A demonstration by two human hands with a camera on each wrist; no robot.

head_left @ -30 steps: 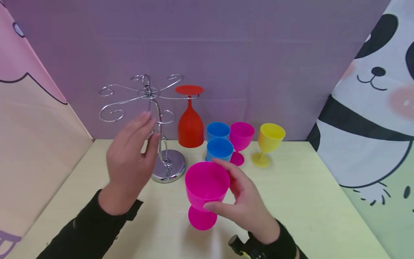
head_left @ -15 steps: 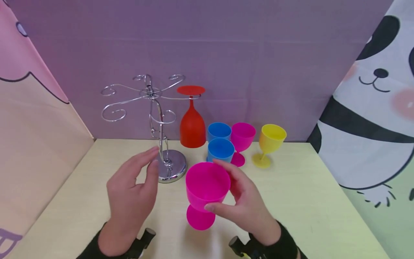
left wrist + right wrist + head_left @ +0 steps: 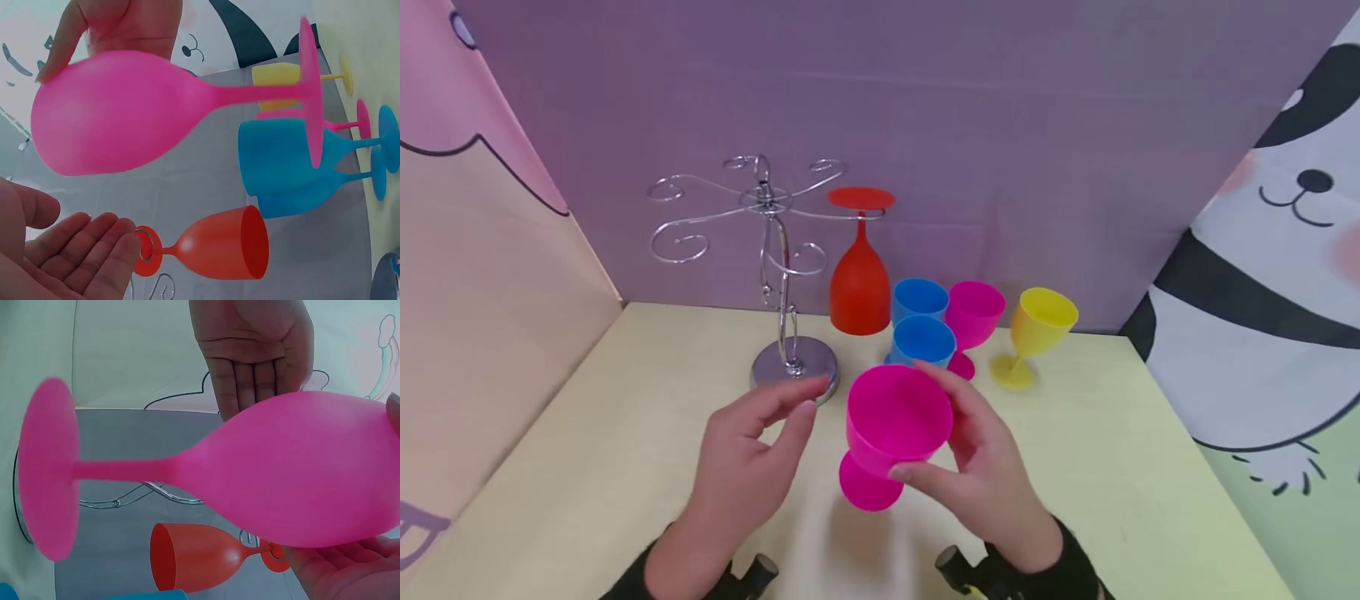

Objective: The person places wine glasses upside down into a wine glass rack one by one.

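My right hand (image 3: 992, 467) grips a pink goblet (image 3: 898, 417) by its bowl, fingers on the far side and thumb on the near side. The goblet is upright above the table; its stem and round foot show in the right wrist view. My left hand (image 3: 752, 467) is just left of the bowl, thumb and fingers apart, holding nothing. Behind it stands a chrome rack (image 3: 786, 275) with curled wire arms. A red goblet (image 3: 860, 292) hangs upside down by its foot from one of those arms.
Right of the rack stand two blue goblets (image 3: 923, 340), one behind the other, a second pink goblet (image 3: 976, 312) and a yellow goblet (image 3: 1043, 323). The pale table (image 3: 1075, 500) ends at a purple backdrop (image 3: 1000, 125), with printed panels at both sides.
My left hand has come down from beside the rack's post and moved right towards the pink goblet. The right hand keeps its grip on the goblet. The head view has shifted slightly.
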